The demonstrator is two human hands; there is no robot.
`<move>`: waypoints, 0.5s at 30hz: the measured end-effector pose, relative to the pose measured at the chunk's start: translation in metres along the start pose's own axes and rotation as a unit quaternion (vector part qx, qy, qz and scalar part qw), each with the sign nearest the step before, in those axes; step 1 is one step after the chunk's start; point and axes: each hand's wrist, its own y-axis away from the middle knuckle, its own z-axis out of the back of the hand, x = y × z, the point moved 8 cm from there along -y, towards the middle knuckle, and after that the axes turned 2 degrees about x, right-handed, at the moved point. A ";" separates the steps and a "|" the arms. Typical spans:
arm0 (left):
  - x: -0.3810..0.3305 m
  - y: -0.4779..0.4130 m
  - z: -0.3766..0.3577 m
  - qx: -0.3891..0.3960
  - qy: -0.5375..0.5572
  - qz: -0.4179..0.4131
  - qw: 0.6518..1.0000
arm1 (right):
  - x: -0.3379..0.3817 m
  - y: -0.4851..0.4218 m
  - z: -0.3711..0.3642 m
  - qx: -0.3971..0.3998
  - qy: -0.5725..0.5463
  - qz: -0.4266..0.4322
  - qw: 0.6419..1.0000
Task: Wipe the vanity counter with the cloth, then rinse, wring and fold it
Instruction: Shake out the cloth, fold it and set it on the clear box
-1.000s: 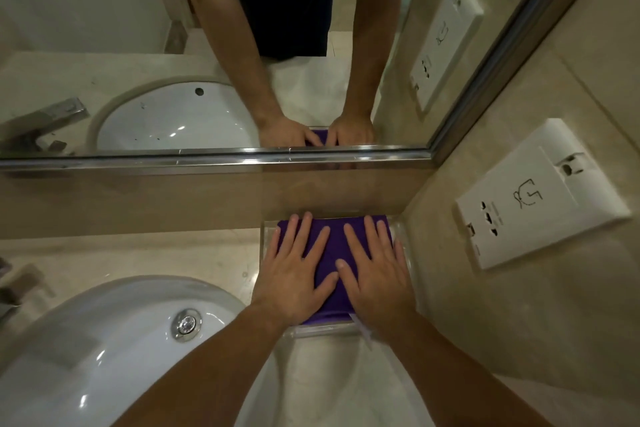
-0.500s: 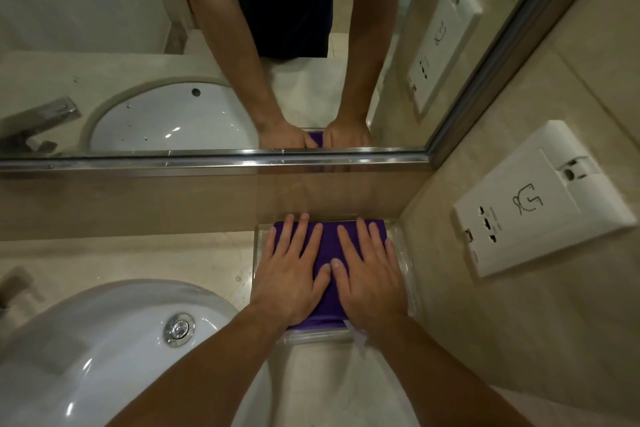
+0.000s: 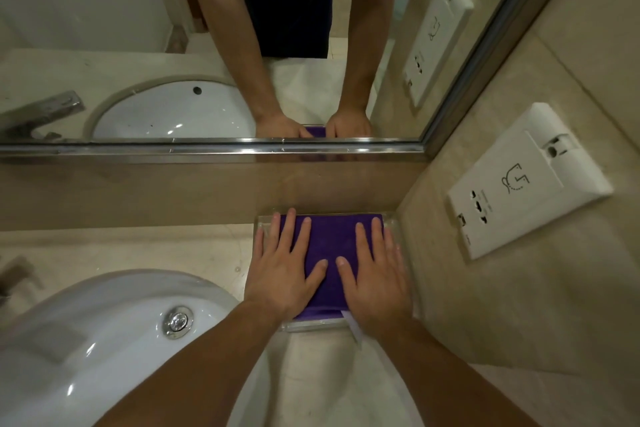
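Note:
A folded purple cloth (image 3: 330, 246) lies flat in a clear tray (image 3: 311, 325) in the back right corner of the beige vanity counter (image 3: 138, 250). My left hand (image 3: 284, 267) rests palm down on the cloth's left half, fingers spread. My right hand (image 3: 374, 274) rests palm down on its right half, also with fingers spread. Neither hand grips the cloth. A white tag (image 3: 351, 328) sticks out from the cloth's near edge under my right wrist.
A white basin (image 3: 86, 340) with a metal drain (image 3: 177, 321) fills the near left. The mirror (image 3: 207, 45) runs along the back above a metal ledge (image 3: 207, 147). A white socket plate (image 3: 526, 184) sits on the right wall.
My hands have slid apart across the cloth, the left one leftwards and the right one rightwards, so more purple shows between them.

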 end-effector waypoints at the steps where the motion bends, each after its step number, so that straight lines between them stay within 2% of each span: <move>1: -0.001 0.000 0.002 0.004 -0.009 0.001 1.000 | 0.001 0.000 0.001 0.007 0.013 -0.001 1.000; 7: -0.007 0.027 -0.002 0.009 -0.025 -0.021 0.999 | 0.007 0.029 -0.005 -0.013 0.045 0.072 0.996; 13: -0.006 0.025 -0.006 0.014 -0.031 -0.004 0.999 | 0.006 0.030 -0.006 0.026 0.055 0.064 0.996; 15: -0.006 0.034 -0.004 0.005 -0.036 -0.002 0.999 | 0.004 0.038 -0.007 0.016 0.049 0.073 0.996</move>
